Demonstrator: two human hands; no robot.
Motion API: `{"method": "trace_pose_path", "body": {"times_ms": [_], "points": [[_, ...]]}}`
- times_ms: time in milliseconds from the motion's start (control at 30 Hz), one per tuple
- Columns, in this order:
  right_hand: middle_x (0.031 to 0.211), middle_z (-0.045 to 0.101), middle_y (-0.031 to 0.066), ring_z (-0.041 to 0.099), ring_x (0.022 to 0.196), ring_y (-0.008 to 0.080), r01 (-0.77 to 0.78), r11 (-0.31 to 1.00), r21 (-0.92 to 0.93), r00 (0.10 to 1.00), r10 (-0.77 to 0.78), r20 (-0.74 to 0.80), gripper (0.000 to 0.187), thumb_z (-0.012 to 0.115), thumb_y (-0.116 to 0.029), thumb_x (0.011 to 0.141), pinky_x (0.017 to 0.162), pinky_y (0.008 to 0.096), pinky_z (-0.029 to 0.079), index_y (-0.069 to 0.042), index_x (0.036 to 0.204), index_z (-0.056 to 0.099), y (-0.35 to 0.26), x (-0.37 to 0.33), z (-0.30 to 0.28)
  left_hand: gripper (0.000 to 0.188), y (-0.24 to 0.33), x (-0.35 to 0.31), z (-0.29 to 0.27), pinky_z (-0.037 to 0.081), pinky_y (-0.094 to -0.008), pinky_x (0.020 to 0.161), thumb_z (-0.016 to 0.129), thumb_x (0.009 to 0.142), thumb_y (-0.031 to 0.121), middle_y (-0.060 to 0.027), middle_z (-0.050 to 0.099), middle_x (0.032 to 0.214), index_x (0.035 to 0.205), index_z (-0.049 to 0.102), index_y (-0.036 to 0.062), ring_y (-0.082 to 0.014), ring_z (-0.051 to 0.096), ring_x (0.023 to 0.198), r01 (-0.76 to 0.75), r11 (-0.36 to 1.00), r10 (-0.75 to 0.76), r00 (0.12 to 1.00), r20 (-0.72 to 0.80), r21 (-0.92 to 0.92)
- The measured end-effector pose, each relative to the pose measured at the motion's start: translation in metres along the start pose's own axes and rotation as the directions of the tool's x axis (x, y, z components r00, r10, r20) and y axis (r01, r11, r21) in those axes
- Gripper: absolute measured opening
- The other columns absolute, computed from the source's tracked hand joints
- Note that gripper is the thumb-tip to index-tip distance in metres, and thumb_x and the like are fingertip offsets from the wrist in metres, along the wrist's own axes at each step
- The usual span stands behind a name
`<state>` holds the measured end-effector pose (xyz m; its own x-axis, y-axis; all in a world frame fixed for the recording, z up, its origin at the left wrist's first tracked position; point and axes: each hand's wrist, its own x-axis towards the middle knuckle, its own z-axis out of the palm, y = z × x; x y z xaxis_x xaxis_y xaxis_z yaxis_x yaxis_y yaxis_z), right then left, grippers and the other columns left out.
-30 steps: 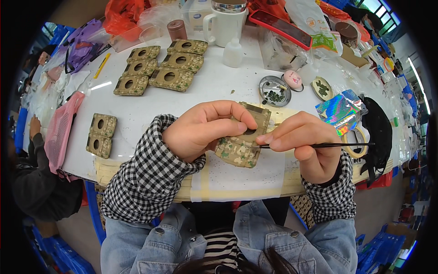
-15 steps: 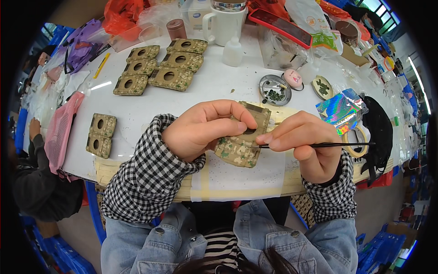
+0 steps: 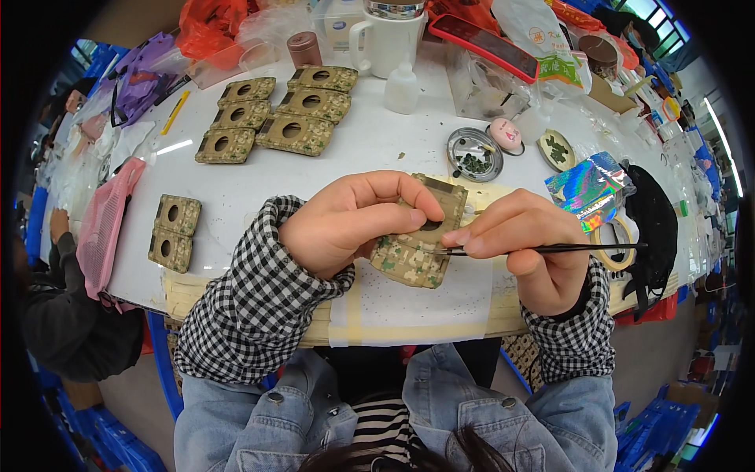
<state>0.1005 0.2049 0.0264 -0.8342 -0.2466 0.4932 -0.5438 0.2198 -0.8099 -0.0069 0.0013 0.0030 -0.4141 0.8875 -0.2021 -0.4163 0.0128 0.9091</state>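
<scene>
My left hand (image 3: 346, 224) grips a camouflage fabric piece (image 3: 409, 263) with a round hole, thumb and index finger pressed on it by the hole. Its folded lower part hangs toward me over the white sheet (image 3: 401, 311). In my right hand (image 3: 535, 240) is a pair of thin black tweezers (image 3: 582, 248), pinched between the fingers. Their tips reach the fabric just below the hole; whether they hold anything is too small to see. Beyond the right hand stands a round metal dish (image 3: 472, 143) with small dark green bits.
Similar camouflage pieces (image 3: 295, 134) lie at the upper left, and another (image 3: 174, 228) beside my left sleeve. A white mug (image 3: 389, 43), a small bottle (image 3: 402, 90) and a red-cased phone (image 3: 484, 49) stand at the back. Right: a shiny pouch (image 3: 588, 189), tape roll (image 3: 599, 234) and black bag (image 3: 654, 228).
</scene>
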Motion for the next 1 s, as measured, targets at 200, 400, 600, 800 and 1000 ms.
{"method": "trace_pose_path", "body": {"times_ms": [200,400,600,800,1000], "points": [[0.089,0.067,0.0115,0.063,0.082,0.0240,0.000,1.000,-0.011,1.000,-0.001,-0.008,0.023,0.060,-0.023,0.088,0.073,0.0319,0.048,0.000,0.091,0.065,-0.003,-0.001,-0.001,0.015,0.000,0.002,0.001,0.044,-0.0236,0.079,0.052,0.086,0.008,-0.0038,0.060,0.094,0.098,0.057,0.0005,-0.0091,0.056,0.087,0.009,1.000,-0.008,1.000,0.016,-0.027],[0.089,0.066,0.0122,0.062,0.082,0.0233,0.006,0.999,0.053,1.000,-0.004,-0.031,0.027,0.056,-0.025,0.091,0.073,0.0319,0.048,0.001,0.092,0.064,0.001,-0.001,0.000,0.015,-0.002,0.001,0.000,0.044,-0.0235,0.079,0.052,0.086,0.008,-0.0043,0.060,0.094,0.098,0.057,0.0004,-0.0093,0.056,0.087,0.014,1.000,-0.014,1.000,0.001,-0.011],[0.090,0.061,0.0138,0.061,0.083,0.0217,0.090,0.984,0.153,0.975,-0.056,-0.216,0.034,0.042,-0.026,0.097,0.074,0.0308,0.049,0.005,0.103,0.056,0.010,-0.004,-0.005,0.017,0.003,-0.001,-0.001,0.046,-0.0246,0.079,0.052,0.087,0.009,-0.0054,0.061,0.096,0.101,0.057,0.0000,-0.0103,0.057,0.088,-0.043,0.996,0.043,0.999,0.005,-0.073],[0.086,0.059,0.0114,0.062,0.080,0.0185,-0.031,0.999,0.010,0.921,0.032,-0.389,0.032,0.038,-0.022,0.099,0.074,0.0287,0.051,0.005,0.108,0.052,0.012,-0.003,-0.007,0.026,0.008,0.002,-0.005,0.050,-0.0306,0.086,0.045,0.094,0.013,-0.0079,0.059,0.107,0.115,0.051,-0.0008,-0.0141,0.060,0.096,-0.059,0.963,0.037,0.996,-0.086,-0.262],[0.084,0.058,0.0055,0.060,0.078,0.0120,-0.181,0.979,-0.091,0.901,0.128,-0.414,0.018,0.044,-0.010,0.096,0.074,0.0255,0.049,0.002,0.105,0.053,0.016,-0.003,-0.009,0.034,0.011,0.002,-0.011,0.051,-0.0299,0.088,0.042,0.095,0.018,-0.0066,0.054,0.118,0.125,0.046,0.0015,-0.0151,0.060,0.102,-0.091,0.967,0.063,0.990,-0.125,-0.240]]}}
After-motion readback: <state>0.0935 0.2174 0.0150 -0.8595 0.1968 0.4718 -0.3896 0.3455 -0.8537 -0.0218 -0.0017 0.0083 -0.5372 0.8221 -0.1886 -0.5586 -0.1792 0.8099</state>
